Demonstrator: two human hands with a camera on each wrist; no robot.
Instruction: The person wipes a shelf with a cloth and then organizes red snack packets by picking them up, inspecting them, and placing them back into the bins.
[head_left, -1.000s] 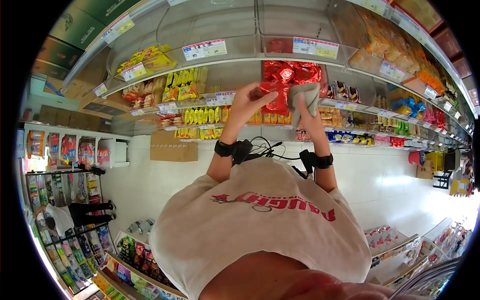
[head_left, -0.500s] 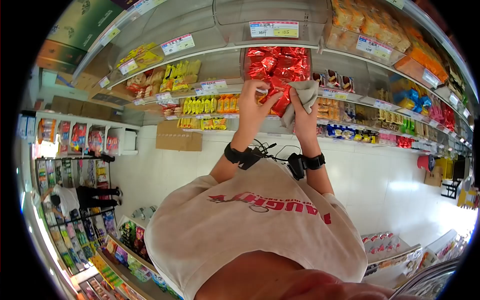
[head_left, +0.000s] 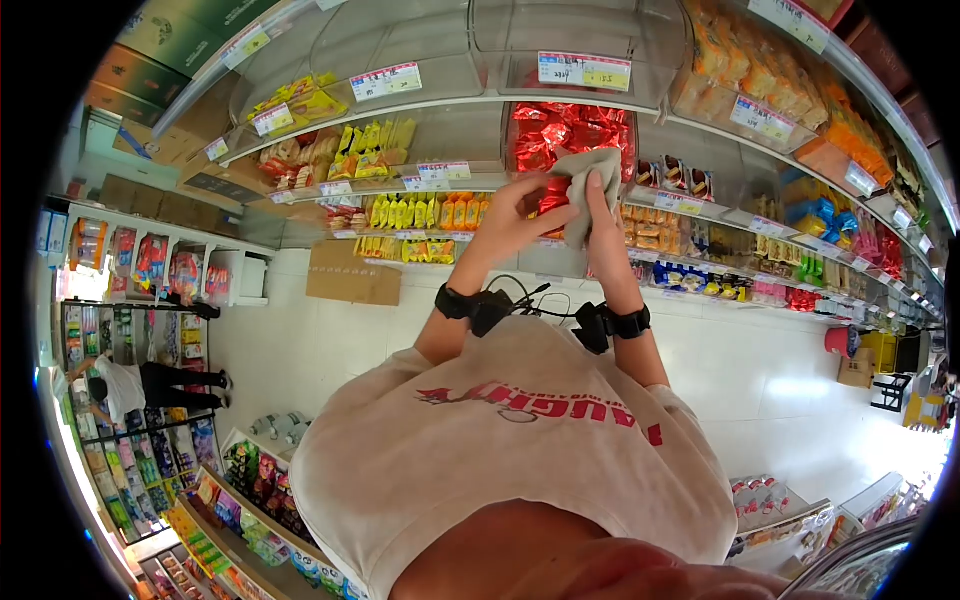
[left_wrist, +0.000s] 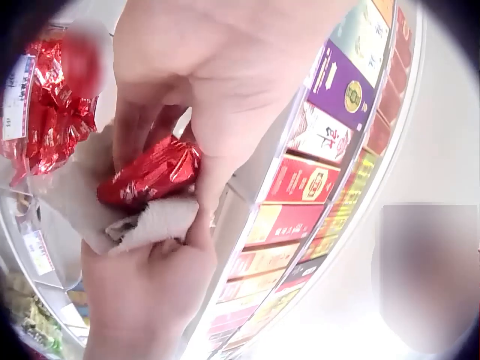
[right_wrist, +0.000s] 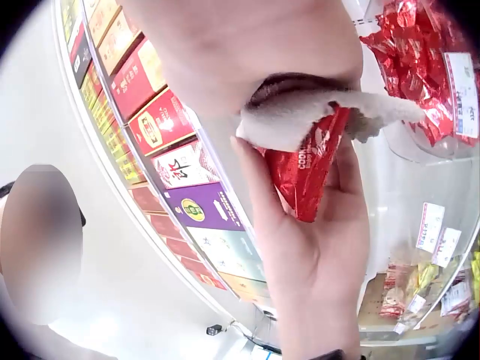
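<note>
My left hand grips a red foil cookie packet between thumb and fingers, in front of the shelf. My right hand holds a folded grey cloth, thumb on top, against the packet's right side. In the head view the cloth hides much of the packet. The left wrist view shows the packet lying between both hands, with the cloth along its lower edge. Just beyond the hands, a clear bin holds more red packets.
Tiered clear shelf bins carry price tags. Yellow packets stand left of the red ones, dark-and-white snack packs right. A cardboard box sits on the floor. Another person is far left. Dark cables hang between my wrists.
The cloth has moved from the packet's right edge up and over it, covering more of the red foil. The left hand keeps its grip. The head view has shifted slightly.
</note>
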